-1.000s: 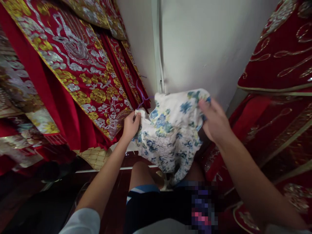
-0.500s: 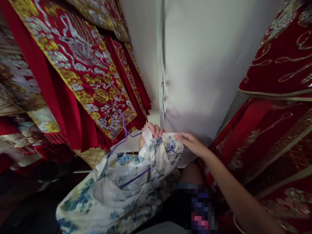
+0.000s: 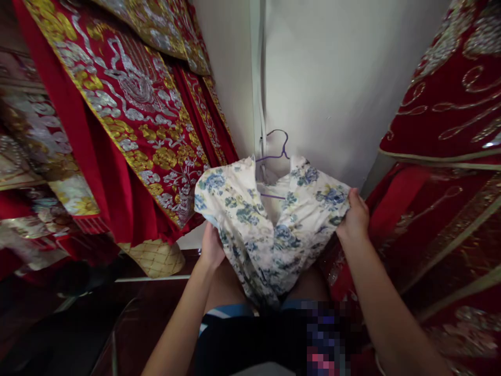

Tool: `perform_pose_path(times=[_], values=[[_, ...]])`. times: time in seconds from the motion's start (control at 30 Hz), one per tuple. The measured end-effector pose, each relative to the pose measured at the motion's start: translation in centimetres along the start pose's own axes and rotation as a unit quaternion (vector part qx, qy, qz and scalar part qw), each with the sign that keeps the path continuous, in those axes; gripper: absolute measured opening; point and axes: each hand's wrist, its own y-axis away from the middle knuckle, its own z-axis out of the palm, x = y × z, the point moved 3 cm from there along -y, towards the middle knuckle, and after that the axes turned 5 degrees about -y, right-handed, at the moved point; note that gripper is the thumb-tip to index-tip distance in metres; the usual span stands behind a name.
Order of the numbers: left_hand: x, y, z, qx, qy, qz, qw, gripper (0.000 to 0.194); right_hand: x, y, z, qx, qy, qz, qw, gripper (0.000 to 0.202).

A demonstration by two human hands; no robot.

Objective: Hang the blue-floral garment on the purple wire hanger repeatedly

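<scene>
A white shirt point(image 3: 250, 219) with blue and yellow flowers is spread out in front of me on a purple hanger point(image 3: 284, 152). The hanger's hook sticks up above the open V neckline, and its lower bar shows inside the neck. My left hand point(image 3: 212, 245) is closed on the shirt's left sleeve edge, its fingers partly under the cloth. At the other side, my right hand point(image 3: 354, 216) grips the right sleeve end, with the thumb on top.
Red embroidered costumes point(image 3: 136, 104) with gold and silver sequins hang on the left. More red garments point(image 3: 450, 115) hang close on the right. A pale wall point(image 3: 321, 78) stands ahead, with a white cord point(image 3: 261, 99) running down it.
The shirt has swung from bunched at lower left to spread and upright at the centre. My left hand moved to one sleeve, my right hand to the other. The hanger now sits in both shoulders.
</scene>
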Motion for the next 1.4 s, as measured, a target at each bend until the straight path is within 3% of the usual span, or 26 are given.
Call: perform_pose_path(times=[0.13,0.23,0.37,0.53,0.57,0.63,0.7,0.73,0.8,0.93,1.0,1.07,1.13,1.17,1.23,1.27,1.33,1.4], values=[[-1.5,0.3,-1.6,0.07,-0.034,-0.008,0.997,0.055,1.2,1.2,2.3,-0.045,0.005,-0.018,0.999,0.028],[-3.1,1.2,-2.8,0.081,-0.1,-0.006,0.992,0.055,1.6,2.3,2.3,-0.067,0.011,-0.01,0.998,0.033],[-5.4,3.2,-4.1,0.111,-0.124,-0.027,0.986,0.054,1.7,3.3,-0.8,-0.072,0.089,-0.024,0.993,0.039],[-7.3,5.5,-3.4,0.134,-0.113,-0.034,0.984,0.055,2.9,8.5,-5.3,-0.034,0.308,-0.191,0.931,0.05],[-7.4,5.8,-2.9,0.132,-0.124,-0.024,0.983,0.056,3.8,10.0,-5.6,-0.052,0.322,-0.17,0.93,0.045],[-7.4,6.3,-1.9,0.117,-0.163,0.007,0.98,0.055,6.4,12.9,-5.4,-0.175,0.33,-0.018,0.928,0.038],[-7.0,6.7,-1.0,0.09,-0.206,0.038,0.974,0.053,8.8,15.2,-4.5,-0.276,0.337,0.129,0.891,0.043],[-6.8,6.9,-0.7,0.079,-0.221,0.051,0.971,0.052,9.6,15.8,-3.8,-0.31,0.34,0.168,0.872,0.045],[-6.2,7.1,-0.4,0.062,-0.239,0.065,0.967,0.05,10.4,16.0,-2.5,-0.342,0.344,0.18,0.855,0.047],[-6.0,7.4,-0.7,0.065,-0.251,0.057,0.964,0.046,10.2,15.2,-1.3,-0.354,0.296,0.198,0.865,0.05],[-6.3,7.6,-1.1,0.115,-0.245,0.061,0.961,0.046,9.4,15.3,-1.8,-0.321,0.261,0.234,0.88,0.047],[-6.5,8.1,-1.6,0.205,-0.243,0.129,0.939,0.049,8.2,15.6,-2.7,-0.276,0.246,0.252,0.894,0.041],[-6.2,8.9,-1.6,0.283,-0.27,0.258,0.883,0.052,7.0,16.0,-3.3,-0.268,0.253,0.249,0.895,0.035],[-6.1,9.3,-1.3,0.293,-0.299,0.319,0.85,0.053,6.5,16.2,-3.4,-0.282,0.263,0.242,0.89,0.034],[-6.1,9.5,-0.2,0.237,-0.373,0.384,0.811,0.046,5.6,16.6,-3.1,-0.328,0.289,0.223,0.871,0.033],[-6.4,9.3,0.5,0.172,-0.409,0.381,0.811,0.039,5.3,16.8,-2.9,-0.349,0.302,0.212,0.861,0.033],[-7.3,8.7,2.1,0.026,-0.443,0.324,0.835,0.027,4.8,17.0,-2.6,-0.375,0.323,0.192,0.848,0.032],[-8.1,8.2,3.2,-0.064,-0.426,0.256,0.865,0.018,4.5,17.2,-2.4,-0.384,0.332,0.183,0.842,0.032]])
